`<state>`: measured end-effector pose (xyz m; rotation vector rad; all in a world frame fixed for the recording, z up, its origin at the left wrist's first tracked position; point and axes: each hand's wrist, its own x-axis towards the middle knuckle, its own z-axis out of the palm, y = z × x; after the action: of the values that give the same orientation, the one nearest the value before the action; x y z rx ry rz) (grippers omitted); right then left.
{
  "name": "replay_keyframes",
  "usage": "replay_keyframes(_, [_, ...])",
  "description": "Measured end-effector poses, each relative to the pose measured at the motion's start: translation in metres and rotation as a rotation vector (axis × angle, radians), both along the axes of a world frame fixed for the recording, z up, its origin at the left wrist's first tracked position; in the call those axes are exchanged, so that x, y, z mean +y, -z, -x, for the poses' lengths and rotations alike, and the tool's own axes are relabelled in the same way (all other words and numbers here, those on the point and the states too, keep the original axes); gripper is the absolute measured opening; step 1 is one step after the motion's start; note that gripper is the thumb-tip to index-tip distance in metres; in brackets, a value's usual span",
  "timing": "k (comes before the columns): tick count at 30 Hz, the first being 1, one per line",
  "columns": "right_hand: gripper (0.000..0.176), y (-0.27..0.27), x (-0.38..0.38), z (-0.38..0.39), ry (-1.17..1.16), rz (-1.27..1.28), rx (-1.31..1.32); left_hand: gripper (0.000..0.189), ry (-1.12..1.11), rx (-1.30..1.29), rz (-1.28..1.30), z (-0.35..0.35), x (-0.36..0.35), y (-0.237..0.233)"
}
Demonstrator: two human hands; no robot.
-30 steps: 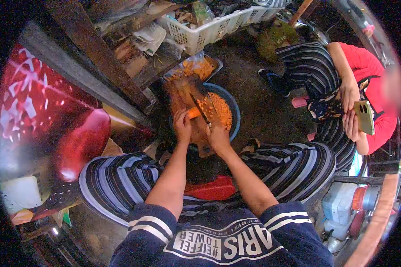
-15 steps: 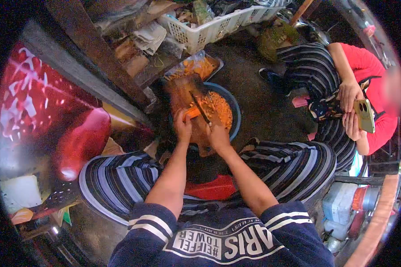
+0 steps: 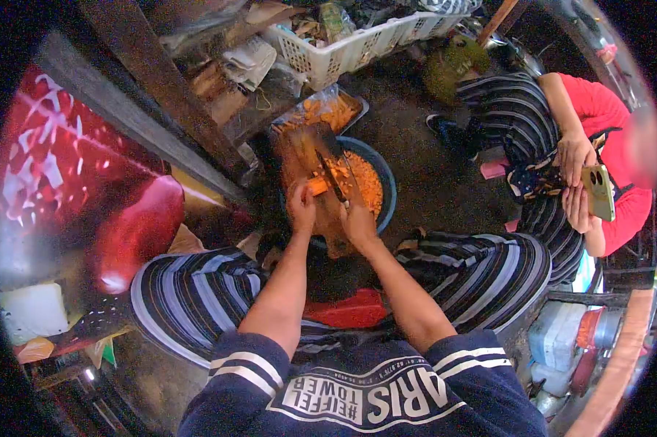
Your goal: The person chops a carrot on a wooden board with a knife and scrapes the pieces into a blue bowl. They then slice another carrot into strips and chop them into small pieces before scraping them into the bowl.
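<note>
A wooden cutting board (image 3: 299, 149) lies across a blue basin (image 3: 392, 182) that holds many small diced orange pieces (image 3: 366, 186). My left hand (image 3: 301, 209) is closed on a thick orange carrot piece (image 3: 318, 185) on the board, its fingertips at the near end. In my right hand (image 3: 358, 223) is the handle of a knife (image 3: 331, 177), its dark blade pointing away from me beside the carrot. A few cut bits lie around the blade. My fingers partly hide the carrot and the knife handle.
Beyond the board, a tray with a plastic bag (image 3: 327, 109) holds larger orange pieces. A white crate (image 3: 328, 62) stands farther back. On the right sits another person (image 3: 620, 95) in red, holding a phone (image 3: 599, 191). A wooden beam (image 3: 164, 87) slants at the left.
My left fingers have shifted slightly on the carrot, and less of it shows beside the blade. The knife has moved only a little. The other person stays nearly still.
</note>
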<state>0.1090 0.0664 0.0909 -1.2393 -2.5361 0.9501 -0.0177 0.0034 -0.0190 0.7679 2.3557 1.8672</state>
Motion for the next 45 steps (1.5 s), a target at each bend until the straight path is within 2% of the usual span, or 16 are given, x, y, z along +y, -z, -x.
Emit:
replay_keyframes(2, [0.026,0.001,-0.004,-0.002,0.055,0.035,0.009,0.019,-0.007,0.096,0.029,-0.001,-0.002,-0.01])
replay_keyframes(6, [0.026,0.026,-0.011,-0.002,-0.009,-0.174,0.026,0.019,-0.026,0.23,0.063,0.001,-0.002,-0.017])
replay_keyframes(10, [0.03,0.048,-0.011,0.003,-0.043,-0.315,-0.057,0.017,0.018,0.075,0.044,0.004,0.001,-0.014])
replay_keyframes(14, [0.032,0.038,-0.004,0.004,-0.054,-0.304,0.113,0.016,-0.008,0.088,-0.017,0.001,0.002,-0.011])
replay_keyframes(16, [0.03,0.037,-0.007,0.004,-0.107,-0.209,-0.112,0.016,-0.001,0.057,-0.031,-0.001,-0.001,-0.007])
replay_keyframes(18, [0.03,0.044,-0.012,0.009,-0.023,-0.162,-0.119,0.016,0.009,0.18,0.0,0.003,0.0,-0.006])
replay_keyframes(20, [0.03,0.045,-0.01,0.012,0.061,-0.114,-0.116,0.016,0.015,0.147,-0.03,0.003,0.004,-0.001])
replay_keyframes(22, [0.027,0.043,-0.005,0.018,-0.112,-0.391,-0.031,0.016,0.009,0.118,-0.051,0.002,0.0,-0.001])
replay_keyframes(26, [0.025,0.03,0.005,0.013,-0.052,-0.279,-0.005,0.014,-0.003,0.129,0.018,0.001,-0.002,-0.011])
replay_keyframes(28, [0.026,0.014,0.005,0.006,0.002,-0.006,0.164,0.013,0.004,0.112,0.005,-0.002,-0.003,-0.012])
replay_keyframes(31, [0.028,0.005,-0.003,0.003,0.023,-0.075,0.189,0.013,-0.059,0.287,-0.002,-0.003,-0.003,-0.02])
replay_keyframes(38, [0.031,0.026,-0.019,0.002,-0.005,-0.094,-0.094,0.013,-0.081,0.205,0.023,-0.006,-0.006,-0.024])
replay_keyframes(40, [0.03,0.045,-0.018,0.007,-0.004,-0.249,-0.021,0.014,-0.027,0.187,0.013,-0.003,-0.007,-0.029])
replay_keyframes(42, [0.03,0.064,-0.012,0.013,-0.024,-0.247,-0.015,0.015,-0.043,0.174,0.013,-0.002,-0.006,-0.024])
replay_keyframes(44, [0.029,0.053,-0.001,0.014,-0.035,-0.258,-0.008,0.016,-0.051,0.163,0.001,-0.001,-0.001,-0.02])
replay_keyframes(45, [0.028,0.048,0.005,0.01,-0.086,-0.154,0.088,0.018,-0.033,0.155,0.024,0.0,-0.003,-0.018])
